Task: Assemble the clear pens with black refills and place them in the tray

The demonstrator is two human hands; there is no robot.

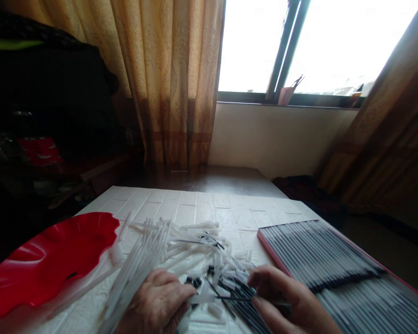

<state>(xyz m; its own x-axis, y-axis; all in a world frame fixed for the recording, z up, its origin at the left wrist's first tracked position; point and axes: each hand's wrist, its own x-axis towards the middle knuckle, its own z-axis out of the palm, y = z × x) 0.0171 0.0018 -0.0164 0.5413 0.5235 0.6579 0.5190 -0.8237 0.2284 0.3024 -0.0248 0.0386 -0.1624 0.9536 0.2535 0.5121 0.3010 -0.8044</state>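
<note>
My left hand, low in the middle of the head view, is closed on a translucent white plastic tube. My right hand pinches a thin black rod like a pen refill between thumb and fingers. The rod lies level, its left tip at the tube's right end; whether it is inside cannot be made out. Behind the hands lies a heap of clear plastic tubes. Small black plugs and a bundle of dark thin rods lie between the hands.
A red wavy-edged dish stands at the left, a small dark piece inside. On the right a pink-edged tray holds rows of dark-cored clear tubes. Everything rests on a white brick-patterned tabletop. Curtains and a window are beyond.
</note>
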